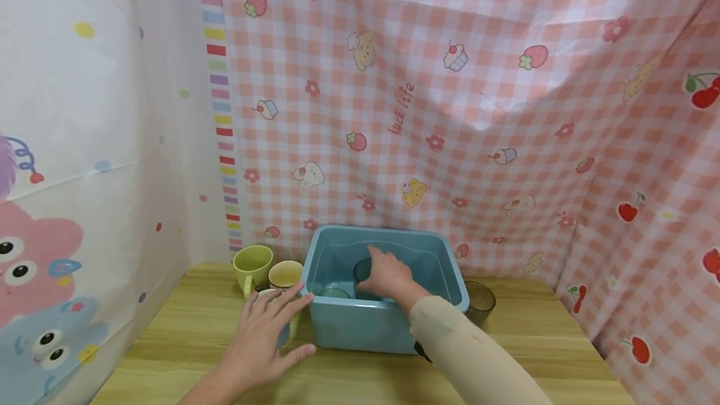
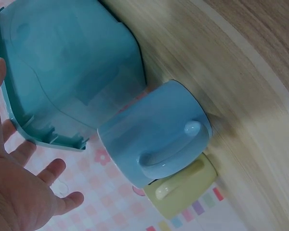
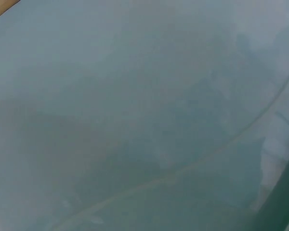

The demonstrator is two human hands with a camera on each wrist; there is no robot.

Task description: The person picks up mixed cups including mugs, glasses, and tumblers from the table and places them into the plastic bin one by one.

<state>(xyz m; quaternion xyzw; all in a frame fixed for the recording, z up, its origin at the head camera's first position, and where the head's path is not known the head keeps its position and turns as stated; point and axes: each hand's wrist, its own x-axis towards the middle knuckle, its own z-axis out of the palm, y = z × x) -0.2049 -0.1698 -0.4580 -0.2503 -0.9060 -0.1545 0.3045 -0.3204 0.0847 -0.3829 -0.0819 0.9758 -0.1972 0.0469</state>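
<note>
A blue plastic bin (image 1: 365,327) stands on the wooden table. Inside it, my right hand (image 1: 388,272) grips a dark drinking glass (image 1: 361,270) between thumb and fingers. Another clear glass (image 1: 334,293) sits in the bin's front left corner. My left hand (image 1: 261,330) is spread out, its fingertips at the bin's left rim. Under that hand is a light blue mug (image 2: 149,130), mostly covered in the head view. The right wrist view shows only the bin's wall (image 3: 144,120) close up.
Left of the bin are a green mug (image 1: 253,261) and a pale yellow cup (image 1: 285,274). A brown see-through glass (image 1: 480,302) stands by its right side. A checked curtain (image 1: 394,174) hangs right behind the bin.
</note>
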